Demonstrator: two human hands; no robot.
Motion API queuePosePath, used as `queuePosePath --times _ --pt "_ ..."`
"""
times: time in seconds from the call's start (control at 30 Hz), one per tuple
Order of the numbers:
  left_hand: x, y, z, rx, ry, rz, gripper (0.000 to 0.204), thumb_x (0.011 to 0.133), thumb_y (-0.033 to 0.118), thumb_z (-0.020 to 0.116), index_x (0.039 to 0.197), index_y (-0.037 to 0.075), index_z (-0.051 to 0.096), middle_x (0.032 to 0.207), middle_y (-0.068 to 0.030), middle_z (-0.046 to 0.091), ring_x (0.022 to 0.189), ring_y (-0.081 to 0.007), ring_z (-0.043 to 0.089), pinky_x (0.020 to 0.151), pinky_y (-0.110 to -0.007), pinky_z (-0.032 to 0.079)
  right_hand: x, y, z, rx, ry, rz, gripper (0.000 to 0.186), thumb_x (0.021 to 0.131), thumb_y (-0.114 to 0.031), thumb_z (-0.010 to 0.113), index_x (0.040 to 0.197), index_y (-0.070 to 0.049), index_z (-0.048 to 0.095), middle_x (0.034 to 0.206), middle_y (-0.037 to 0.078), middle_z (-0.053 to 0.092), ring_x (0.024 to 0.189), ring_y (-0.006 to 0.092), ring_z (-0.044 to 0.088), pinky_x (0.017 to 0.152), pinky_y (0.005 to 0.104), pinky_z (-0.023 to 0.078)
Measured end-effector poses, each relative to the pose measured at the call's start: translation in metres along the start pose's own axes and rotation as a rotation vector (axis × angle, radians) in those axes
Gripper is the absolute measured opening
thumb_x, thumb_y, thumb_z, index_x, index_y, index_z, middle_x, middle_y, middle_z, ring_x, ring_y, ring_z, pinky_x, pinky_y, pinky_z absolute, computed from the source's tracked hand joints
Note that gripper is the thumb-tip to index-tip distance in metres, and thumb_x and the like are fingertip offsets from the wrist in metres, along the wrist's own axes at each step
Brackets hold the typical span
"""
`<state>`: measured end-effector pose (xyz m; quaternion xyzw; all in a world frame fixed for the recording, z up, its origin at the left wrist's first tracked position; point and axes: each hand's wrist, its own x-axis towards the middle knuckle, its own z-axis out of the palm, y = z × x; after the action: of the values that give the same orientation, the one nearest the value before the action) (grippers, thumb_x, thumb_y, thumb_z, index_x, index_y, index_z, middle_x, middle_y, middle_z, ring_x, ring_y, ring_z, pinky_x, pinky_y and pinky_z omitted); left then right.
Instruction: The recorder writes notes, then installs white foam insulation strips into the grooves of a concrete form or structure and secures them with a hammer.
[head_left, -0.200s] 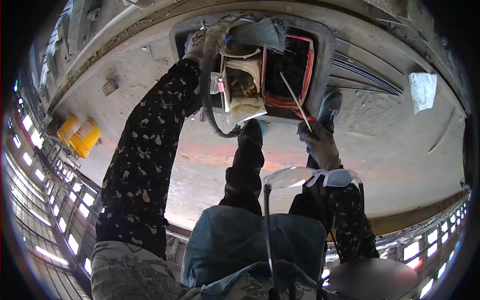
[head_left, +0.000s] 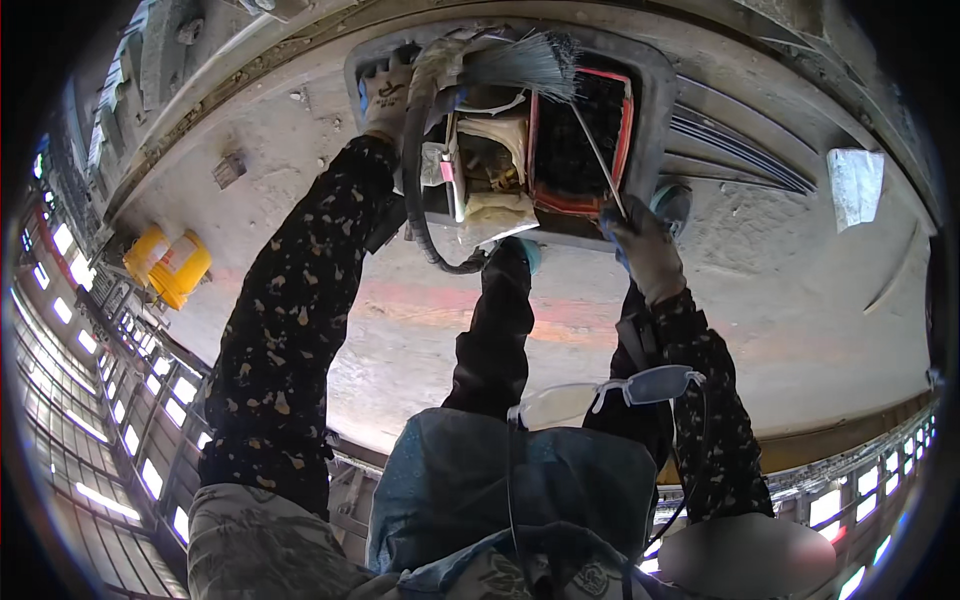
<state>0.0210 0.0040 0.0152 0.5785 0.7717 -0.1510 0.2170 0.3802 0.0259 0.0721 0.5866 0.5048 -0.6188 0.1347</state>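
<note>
My left hand (head_left: 388,100), in a pale glove with blue on its finger sides, is over the left end of a dark tub (head_left: 655,110). Its fingers look spread; a thick grey hose (head_left: 415,180) with a taped upper end crosses in front and hides part of it. My right hand (head_left: 645,250), also gloved, grips a thin metal rod (head_left: 597,150). The rod slants over a red-rimmed box (head_left: 628,130) with a dark interior, and its far end meets the tip of a bristle-like grey bundle (head_left: 520,68). Beside that box, a pale torn container (head_left: 515,135) holds small brownish pieces.
Long thin rods (head_left: 745,150) lie on the floor right of the tub, near a white sheet (head_left: 856,187). Two yellow buckets (head_left: 180,270) stand at the left. A pair of glasses (head_left: 610,393) hangs before my blue apron (head_left: 500,470). My shoes are close to the tub.
My right hand has moved up toward the tub, pushing the rod's tip up to the bristle-like bundle. My left hand's fingers show more spread. The glasses have swung lower and left.
</note>
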Motion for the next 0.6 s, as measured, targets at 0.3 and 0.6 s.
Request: queuePosePath --times 0.3,0.6 --pt "-0.070 0.002 0.052 -0.268 -0.034 -0.056 0.047 0.074 0.034 0.069 0.109 0.005 0.060 0.101 -0.0173 0.061 0.095 -0.0307 0.060 0.077 -0.039 0.048 0.024 -0.003 0.024 -0.604 0.450 -0.596 0.036 0.081 -0.018 0.065 0.115 -0.010 0.056 0.103 0.012 0.062 0.090 0.0280 0.062 0.076 0.0383 0.050" --pt "-0.094 0.030 -0.001 -0.487 -0.269 -0.412 0.023 0.076 0.018 0.066 0.095 0.005 0.065 0.066 -0.0099 0.062 0.063 -0.0210 0.063 0.061 -0.036 0.049 -0.042 0.060 0.018 -0.431 0.121 -0.358 0.032 0.080 -0.025 0.066 0.108 -0.011 0.060 0.105 0.011 0.063 0.094 0.0317 0.060 0.080 0.0422 0.048"
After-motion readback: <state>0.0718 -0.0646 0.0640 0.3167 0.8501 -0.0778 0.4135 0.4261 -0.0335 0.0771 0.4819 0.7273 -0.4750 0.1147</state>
